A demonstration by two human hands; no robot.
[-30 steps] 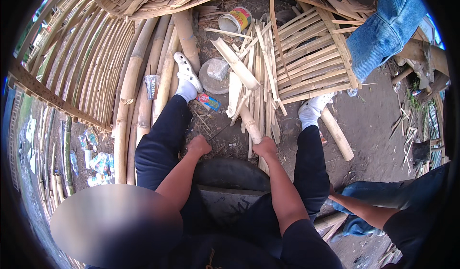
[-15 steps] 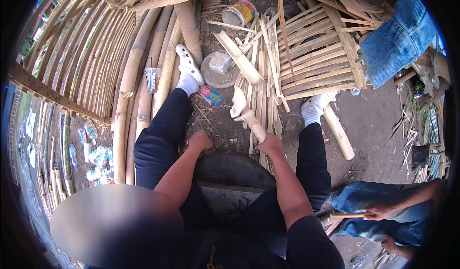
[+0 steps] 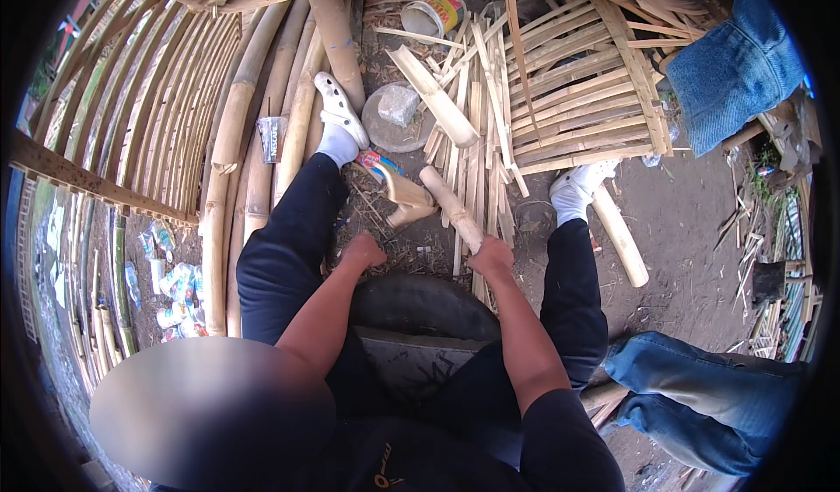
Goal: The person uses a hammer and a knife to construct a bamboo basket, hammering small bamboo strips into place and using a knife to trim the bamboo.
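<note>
My right hand (image 3: 493, 256) grips the near end of a short, thick, pale wooden stick (image 3: 451, 201), which points forward and a little left. Off the stick's far end is a curved, pale bamboo piece (image 3: 407, 196) with a forked shape; I cannot tell whether it touches the ground. My left hand (image 3: 363, 250) is closed beside my left knee, and what it holds, if anything, is hidden. Between my legs stands a dark, round-edged block (image 3: 424, 306). Thin bamboo strips (image 3: 477, 115) lie in a heap ahead, with a split bamboo length (image 3: 433, 96) across them.
Bamboo poles (image 3: 249, 115) and a slatted frame (image 3: 149, 98) line the left side, with a plastic cup (image 3: 271, 137) on the poles. A slatted panel (image 3: 577, 89), a bucket (image 3: 433, 15) and a stone (image 3: 399, 105) are ahead. Another person's jeans (image 3: 700, 387) are at right.
The curved bamboo piece has moved left, away from the stick's far end. The stick has shifted slightly. At right, the other person's hands and their handled tool have left view.
</note>
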